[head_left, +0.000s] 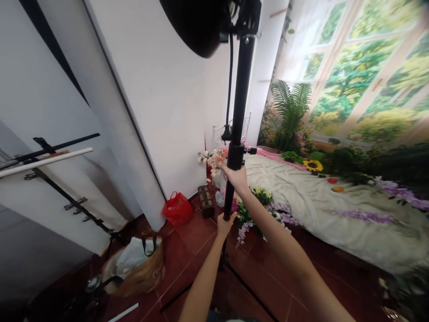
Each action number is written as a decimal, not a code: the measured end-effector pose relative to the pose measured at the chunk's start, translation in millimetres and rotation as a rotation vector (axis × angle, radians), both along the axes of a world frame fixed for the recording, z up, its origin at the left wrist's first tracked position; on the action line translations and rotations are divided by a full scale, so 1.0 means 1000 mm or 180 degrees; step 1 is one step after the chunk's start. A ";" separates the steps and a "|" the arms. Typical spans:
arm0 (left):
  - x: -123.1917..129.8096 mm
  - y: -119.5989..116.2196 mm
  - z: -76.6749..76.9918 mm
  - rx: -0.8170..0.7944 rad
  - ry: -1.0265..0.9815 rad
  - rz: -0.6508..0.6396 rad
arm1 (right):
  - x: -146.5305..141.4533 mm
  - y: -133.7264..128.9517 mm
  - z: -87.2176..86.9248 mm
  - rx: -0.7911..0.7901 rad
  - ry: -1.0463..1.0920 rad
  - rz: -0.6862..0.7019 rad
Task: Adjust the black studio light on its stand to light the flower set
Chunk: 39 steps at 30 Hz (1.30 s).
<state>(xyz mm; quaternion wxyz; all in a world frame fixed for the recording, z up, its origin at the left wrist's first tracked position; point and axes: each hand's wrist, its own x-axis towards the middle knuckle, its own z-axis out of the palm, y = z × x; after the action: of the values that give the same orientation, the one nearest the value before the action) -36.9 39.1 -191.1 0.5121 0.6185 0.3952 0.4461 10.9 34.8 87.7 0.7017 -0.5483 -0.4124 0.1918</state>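
Note:
A black light stand (241, 89) rises upright in front of me, its legs spread on the floor tiles. My right hand (237, 178) is wrapped round the pole just under the collar with the locking knob (250, 151). Lower down, my left hand (225, 223) grips the thinner part of the same pole. At the top sits a dark round lamp head (201, 27), partly cut off by the frame edge. From it a black cable with a plug (227, 133) hangs beside the pole.
To the right, a cream cloth (301, 192) bears flowers and a sunflower (313, 166) before a window backdrop (362, 67). On the left stand a red bag (177, 209), a woven basket (144, 277) and a small brown chest (205, 202). Flowers (246, 232) lie near the pole.

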 end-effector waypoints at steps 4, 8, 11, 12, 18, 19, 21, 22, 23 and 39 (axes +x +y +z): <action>0.002 0.004 -0.009 -0.0003 0.0017 -0.0068 | 0.001 0.002 0.005 -0.0003 -0.0055 -0.0085; 0.007 0.007 -0.017 -0.0078 0.0080 0.0237 | 0.005 -0.010 0.006 -0.0061 -0.0127 0.0265; 0.010 0.006 -0.019 -0.0123 0.0087 0.0373 | 0.017 -0.026 -0.001 0.0150 -0.0199 0.0848; 0.011 0.005 -0.018 -0.0135 0.0081 0.0376 | 0.023 -0.031 -0.010 0.0273 -0.0150 0.1036; 0.010 0.001 -0.007 -0.0279 -0.0022 0.0449 | 0.051 -0.056 -0.150 0.0030 0.0486 0.0817; 0.010 0.001 -0.005 -0.0268 -0.0039 0.0442 | 0.051 -0.058 -0.179 -0.0191 0.0324 0.0633; 0.010 0.001 -0.003 -0.0210 -0.0063 0.0425 | 0.047 -0.062 -0.231 -0.0433 0.0198 0.0426; 0.010 0.001 -0.003 -0.0170 -0.0074 0.0421 | 0.044 -0.063 -0.251 -0.0483 0.0210 0.0454; 0.010 0.002 -0.003 -0.0129 -0.0082 0.0422 | 0.040 -0.063 -0.266 -0.0517 0.0248 0.0484; 0.012 0.007 -0.003 -0.0108 0.0045 0.0350 | 0.045 -0.032 -0.309 -0.0734 0.0190 0.0341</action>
<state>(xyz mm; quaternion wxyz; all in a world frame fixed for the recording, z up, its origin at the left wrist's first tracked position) -24.9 45.7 -194.3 0.4945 0.5902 0.4397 0.4624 55.7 3.0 -220.9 0.6347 -0.5966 -0.3953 0.2915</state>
